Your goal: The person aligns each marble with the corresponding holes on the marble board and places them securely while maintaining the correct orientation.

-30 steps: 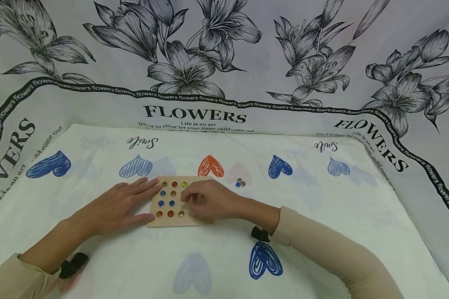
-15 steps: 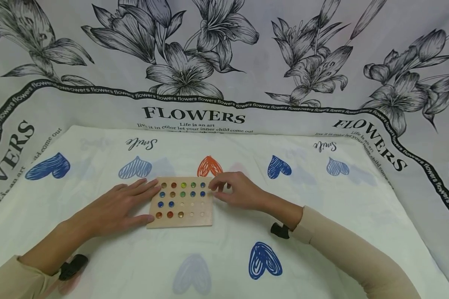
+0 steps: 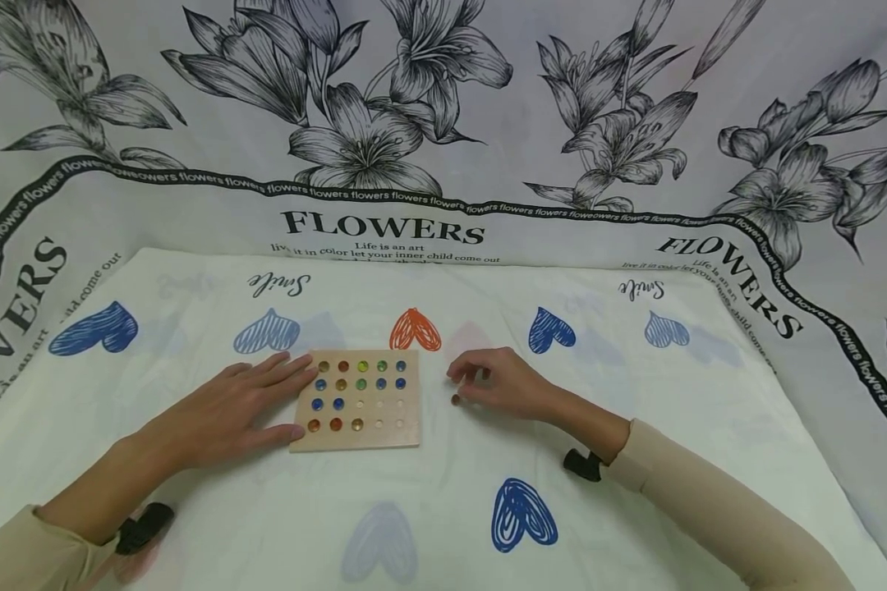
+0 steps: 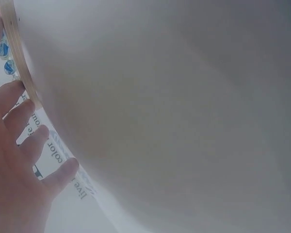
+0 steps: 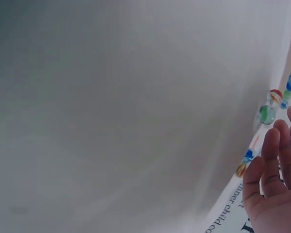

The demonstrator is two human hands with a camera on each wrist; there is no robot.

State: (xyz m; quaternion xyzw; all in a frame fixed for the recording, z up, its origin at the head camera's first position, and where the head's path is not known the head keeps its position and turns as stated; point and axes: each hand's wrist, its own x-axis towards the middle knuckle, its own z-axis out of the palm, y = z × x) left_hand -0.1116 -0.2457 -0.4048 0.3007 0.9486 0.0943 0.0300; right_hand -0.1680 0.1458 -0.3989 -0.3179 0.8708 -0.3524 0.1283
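Observation:
My left hand point(image 3: 229, 410) lies with spread fingers over the left edge of a wooden board point(image 3: 390, 439) and touches it. Coloured glass marbles sit in the board's left hollows and along its two far rows. My right hand point(image 3: 506, 384) is off the board's right side, fingers loosely bent and thumb apart from them. A reddish-brown marble point(image 3: 455, 400) is just below its thumb. In the right wrist view, a green marble point(image 5: 266, 115) and a red-swirled marble point(image 5: 275, 97) are close ahead of the fingertips, with a blue marble point(image 5: 248, 155) and an amber marble point(image 5: 240, 170) farther off.
A white cloth point(image 3: 281, 525) printed with hearts covers the table. Behind it hangs a flower-print curtain point(image 3: 369, 139). Several hollows at the board's near right hold no marble. A black wrist strap shows at each forearm.
My right hand has moved right, off the board, uncovering its right side; the reddish-brown marble has come into view. The small cluster of marbles is now hidden behind that hand. My left hand stays put.

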